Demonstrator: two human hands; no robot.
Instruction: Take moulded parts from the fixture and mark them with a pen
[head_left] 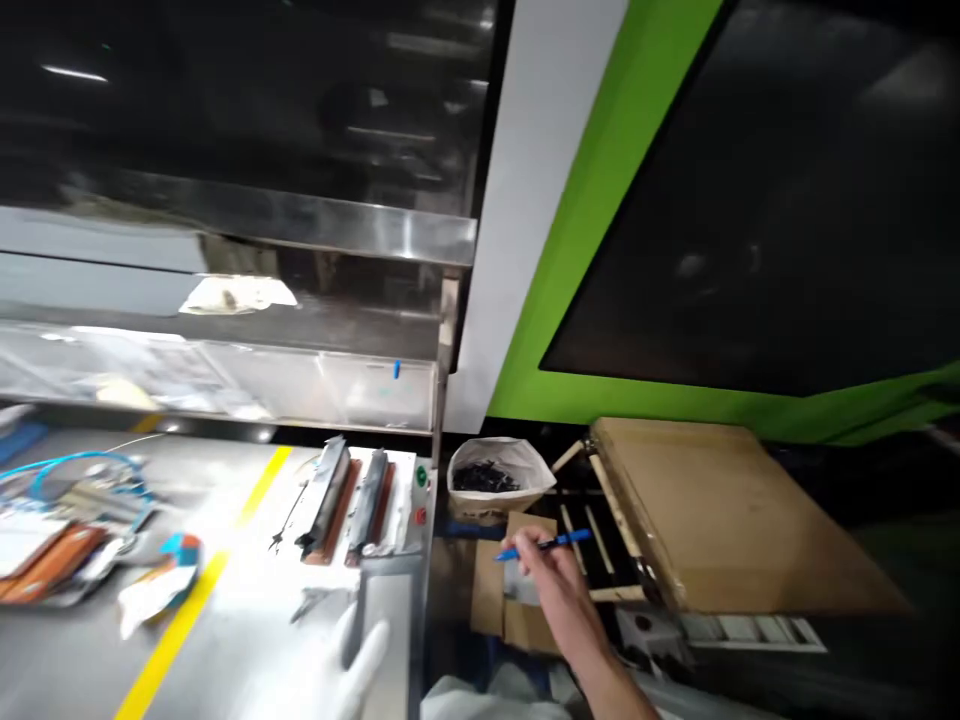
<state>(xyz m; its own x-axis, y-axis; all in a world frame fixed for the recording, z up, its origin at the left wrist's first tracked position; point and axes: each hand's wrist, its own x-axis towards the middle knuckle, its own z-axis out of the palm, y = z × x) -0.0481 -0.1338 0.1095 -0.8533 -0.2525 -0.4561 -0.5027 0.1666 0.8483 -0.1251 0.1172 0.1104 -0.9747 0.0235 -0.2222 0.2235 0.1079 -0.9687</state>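
My right hand is closed around a blue pen, held roughly level over an open cardboard box. Low in the view, my left hand looks white, as if gloved, and is partly washed out by glare. Its visible fingers are apart, with nothing seen between them, beside a grey-framed panel at the bench's right side. Just beyond it, two long grey-and-brown parts lie side by side on a white sheet on the metal bench.
A white-lined bag with black scraps stands right of the bench. Farther right is a large brown board or carton. Blue tubing, orange parts and a crumpled wrapper lie at left. Green and red buttons edge the bench.
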